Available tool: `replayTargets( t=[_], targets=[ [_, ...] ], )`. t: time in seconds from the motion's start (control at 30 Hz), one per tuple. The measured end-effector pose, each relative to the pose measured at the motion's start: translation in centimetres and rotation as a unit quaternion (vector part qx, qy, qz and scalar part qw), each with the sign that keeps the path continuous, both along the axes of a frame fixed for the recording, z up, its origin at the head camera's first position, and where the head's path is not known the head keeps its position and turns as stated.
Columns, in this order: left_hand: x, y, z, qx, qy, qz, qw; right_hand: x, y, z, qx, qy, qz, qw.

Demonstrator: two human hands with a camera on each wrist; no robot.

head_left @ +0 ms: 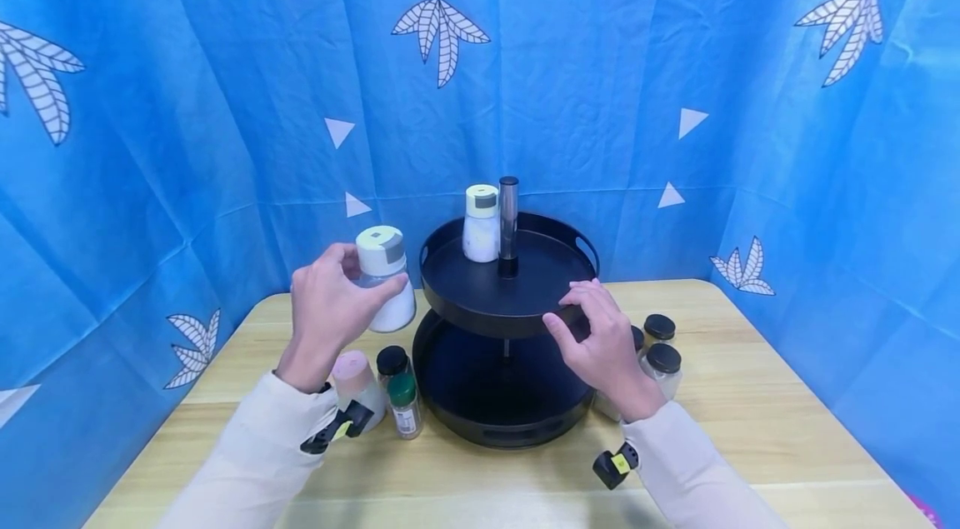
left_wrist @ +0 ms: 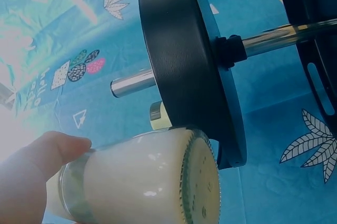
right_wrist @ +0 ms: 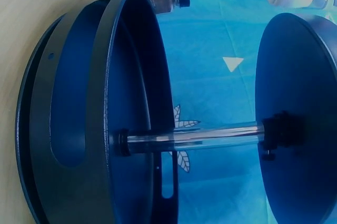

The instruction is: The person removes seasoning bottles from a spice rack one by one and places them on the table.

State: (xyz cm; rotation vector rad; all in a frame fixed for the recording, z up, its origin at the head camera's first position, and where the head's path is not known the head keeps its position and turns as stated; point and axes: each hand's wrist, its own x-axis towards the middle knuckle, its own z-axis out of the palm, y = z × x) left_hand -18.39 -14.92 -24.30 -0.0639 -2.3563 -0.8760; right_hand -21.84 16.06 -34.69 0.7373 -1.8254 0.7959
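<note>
In the head view, my left hand (head_left: 330, 304) holds a clear glass seasoning jar (head_left: 393, 314) of white contents with a white and grey lid, raised left of a black two-tier round tray. The left wrist view shows the thumb against the jar (left_wrist: 142, 182), its base facing the tray. On the upper tray (head_left: 480, 306) a similar jar (head_left: 481, 239) stands upright beside the metal post (head_left: 508, 221). My right hand (head_left: 603, 346) is at the upper tray's right front rim, its fingers loosely bent; whether they touch is unclear. The right wrist view shows no part of that hand.
Left of the lower tray (head_left: 502, 433) stand a pink-lidded jar (head_left: 358, 383), a black-capped jar (head_left: 392, 361) and a green-capped bottle (head_left: 406, 408). Several black-lidded jars (head_left: 664, 362) stand on its right. A blue patterned curtain (head_left: 570, 96) surrounds the wooden table (head_left: 750, 429).
</note>
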Motion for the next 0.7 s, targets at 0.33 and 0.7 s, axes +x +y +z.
replayTargets(
  t=[0.33,0.7],
  targets=[
    [0.4,-0.2,-0.6,-0.009,-0.008,0.0,0.9999,-0.1,0.1,0.0,0.001,-0.001,-0.001,1.0],
    [1.0,-0.7,-1.3,-0.017,-0.039,0.001,0.9991,0.0,0.2,-0.1,0.004,-0.006,-0.004,1.0]
  ],
)
